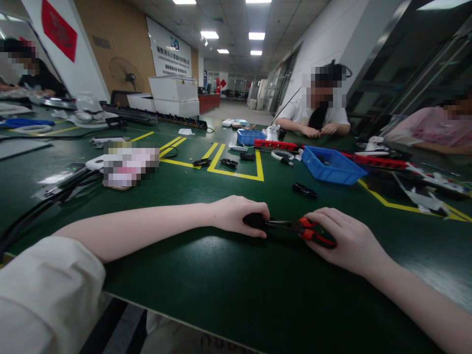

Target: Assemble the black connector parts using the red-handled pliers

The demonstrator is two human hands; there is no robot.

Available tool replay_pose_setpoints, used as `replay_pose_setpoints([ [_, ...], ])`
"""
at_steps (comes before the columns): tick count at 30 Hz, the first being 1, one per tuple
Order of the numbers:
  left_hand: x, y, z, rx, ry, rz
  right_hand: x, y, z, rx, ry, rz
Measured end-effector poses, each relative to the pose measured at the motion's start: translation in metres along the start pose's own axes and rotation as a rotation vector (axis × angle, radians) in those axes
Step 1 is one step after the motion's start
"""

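Note:
My left hand (236, 216) is closed around a small dark black piece (254, 221), whose kind I cannot make out because the fingers hide much of it. My right hand (342, 238) grips the red and black handles of a pair of scissors (307, 230). The metal blades point left and reach up to the black piece. Both hands are just above the green table (221, 275). Beyond my right hand lies a black bundled item (304, 191), apart from the scissors.
A blue bin (332, 166) stands ahead to the right, with a smaller blue bin (250, 136) farther back. Small black parts (229, 162) lie by yellow tape lines. A phone (131, 167) and black cables (47, 204) are at left. A co-worker (317, 105) sits opposite.

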State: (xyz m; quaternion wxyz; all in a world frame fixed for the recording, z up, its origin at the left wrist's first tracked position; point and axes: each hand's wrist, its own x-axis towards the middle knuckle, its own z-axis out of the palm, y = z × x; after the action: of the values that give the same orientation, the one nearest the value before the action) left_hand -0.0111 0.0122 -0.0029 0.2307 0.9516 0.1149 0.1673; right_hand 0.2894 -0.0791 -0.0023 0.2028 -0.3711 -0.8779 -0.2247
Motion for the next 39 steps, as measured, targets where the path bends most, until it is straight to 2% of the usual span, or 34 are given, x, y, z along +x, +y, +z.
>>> replay_pose_setpoints([
  [5, 0.0000, -0.0006, 0.0001, -0.013, -0.011, 0.000, -0.0012, 0.0012, 0.0012, 0.094, -0.045, 0.052],
  [21, 0.0002, 0.0016, -0.0007, 0.015, -0.026, -0.065, 0.0022, -0.0074, -0.0034, 0.401, -0.312, 0.382],
  [28, 0.0000, 0.0019, -0.0002, 0.014, -0.012, -0.053, 0.0040, -0.0063, -0.0048, 0.424, -0.347, 0.412],
  [39, -0.0007, -0.0028, 0.0010, 0.045, 0.020, 0.026, 0.0034, -0.0044, -0.0044, 0.426, -0.328, 0.408],
])
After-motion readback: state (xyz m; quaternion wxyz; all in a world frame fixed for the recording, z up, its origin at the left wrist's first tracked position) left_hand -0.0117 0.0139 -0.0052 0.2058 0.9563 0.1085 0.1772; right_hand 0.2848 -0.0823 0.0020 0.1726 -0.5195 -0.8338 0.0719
